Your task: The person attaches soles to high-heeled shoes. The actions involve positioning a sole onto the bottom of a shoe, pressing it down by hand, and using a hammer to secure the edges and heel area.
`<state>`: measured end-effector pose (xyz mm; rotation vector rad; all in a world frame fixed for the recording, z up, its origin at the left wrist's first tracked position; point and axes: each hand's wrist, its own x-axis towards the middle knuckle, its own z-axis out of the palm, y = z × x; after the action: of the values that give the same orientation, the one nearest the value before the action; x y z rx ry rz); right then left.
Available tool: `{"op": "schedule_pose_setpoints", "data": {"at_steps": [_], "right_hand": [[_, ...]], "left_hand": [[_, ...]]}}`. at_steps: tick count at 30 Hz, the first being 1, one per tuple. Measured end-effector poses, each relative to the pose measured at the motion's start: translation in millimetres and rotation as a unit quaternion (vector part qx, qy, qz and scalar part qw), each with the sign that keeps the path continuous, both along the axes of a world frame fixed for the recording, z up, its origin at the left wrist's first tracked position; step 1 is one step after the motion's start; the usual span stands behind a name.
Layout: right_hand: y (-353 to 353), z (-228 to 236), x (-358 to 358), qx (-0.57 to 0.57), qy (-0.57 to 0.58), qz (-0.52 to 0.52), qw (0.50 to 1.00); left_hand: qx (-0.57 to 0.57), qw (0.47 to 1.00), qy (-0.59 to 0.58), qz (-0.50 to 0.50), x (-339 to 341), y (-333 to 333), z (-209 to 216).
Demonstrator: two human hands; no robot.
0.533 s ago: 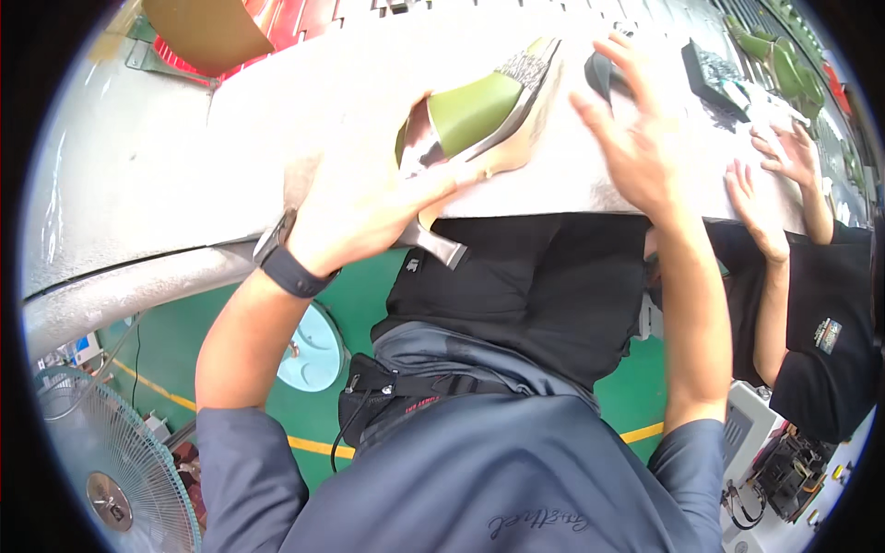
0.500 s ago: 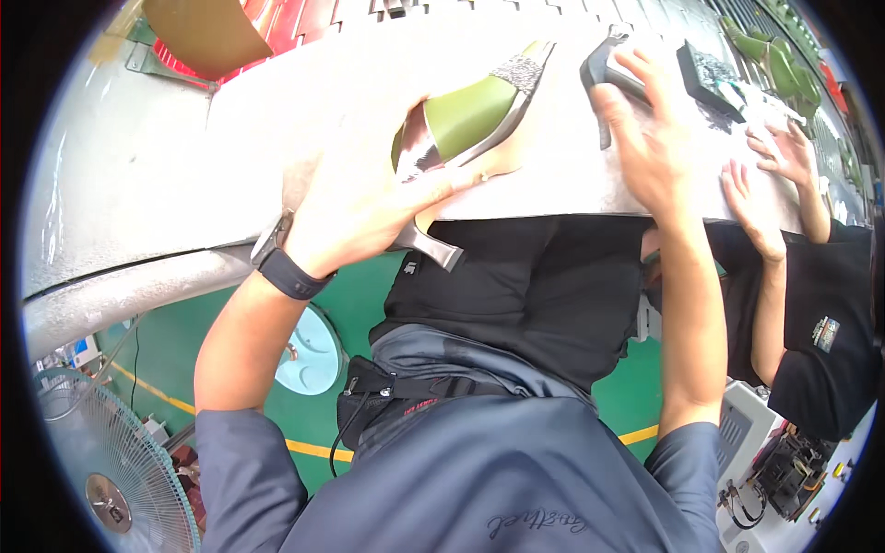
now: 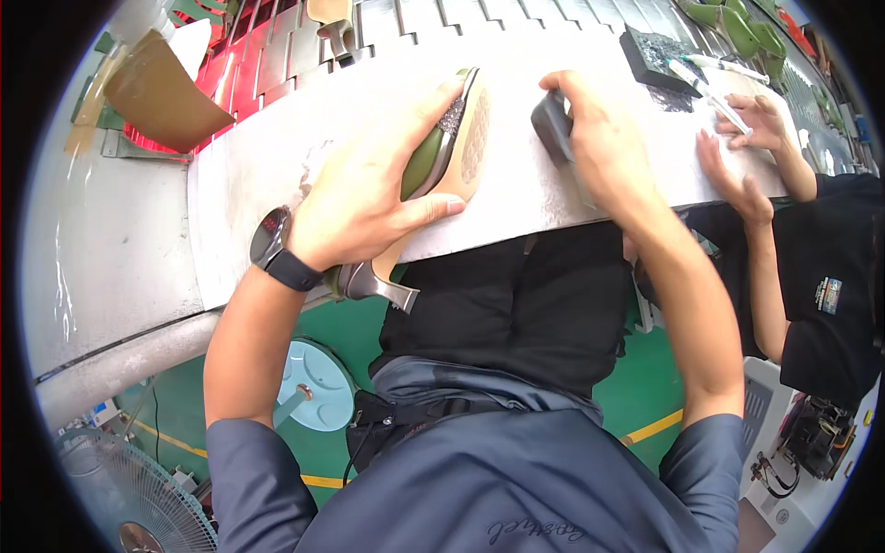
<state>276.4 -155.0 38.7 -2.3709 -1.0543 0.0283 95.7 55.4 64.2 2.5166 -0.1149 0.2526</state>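
A green high-heeled shoe (image 3: 472, 152) lies tilted on its side at the table's front edge, its tan sole turned to the right. My left hand (image 3: 364, 189) is closed round its upper, with the thumb against the sole. The silvery heel (image 3: 395, 290) juts toward me past the edge; my fingers hide most of the green upper. To the right, my right hand (image 3: 604, 147) is closed round a dark grey tool with a rounded, blocky head (image 3: 553, 127). My palm hides the rest of this tool, so its exact kind cannot be told.
A black block (image 3: 656, 63) and white pen-like tubes (image 3: 710, 97) lie at the right, beside a co-worker's hands (image 3: 737, 175). Beyond the table runs a slatted conveyor (image 3: 498, 14) carrying shoes. A curved brown panel (image 3: 166, 92) stands at the left; a light-blue stool (image 3: 318, 387) is below.
My left hand has rolled the shoe, so its sole shows instead of its green side, and brought it left and nearer. My right hand's fingers have closed round the dark tool.
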Motion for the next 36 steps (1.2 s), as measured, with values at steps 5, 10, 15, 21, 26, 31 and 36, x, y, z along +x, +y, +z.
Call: {"op": "schedule_pose_setpoints", "data": {"at_steps": [5,10,15,21,26,31,36], "right_hand": [[-5,16,-52,0.317,0.242,0.073,0.914],[-4,24,-51,0.451,0.37,0.054,0.811],[8,22,-46,0.403,0.394,0.065,0.823],[13,39,-44,0.269,0.327,0.096,0.901],[11,38,-36,0.238,0.226,0.188,0.926],[13,51,-36,0.22,0.351,0.09,0.906],[21,54,-28,0.207,0.366,0.085,0.903]], "left_hand": [[-0.043,0.999,0.027,-0.007,5,-2,6],[-0.048,0.999,0.019,-0.01,9,0,3],[-0.046,0.997,0.059,0.006,8,1,3],[-0.049,0.997,0.056,-0.002,8,3,3],[-0.04,0.998,0.053,0.0,7,3,3],[-0.068,0.997,0.028,0.009,6,4,-1],[-0.055,0.996,0.065,0.01,7,4,4]]}}
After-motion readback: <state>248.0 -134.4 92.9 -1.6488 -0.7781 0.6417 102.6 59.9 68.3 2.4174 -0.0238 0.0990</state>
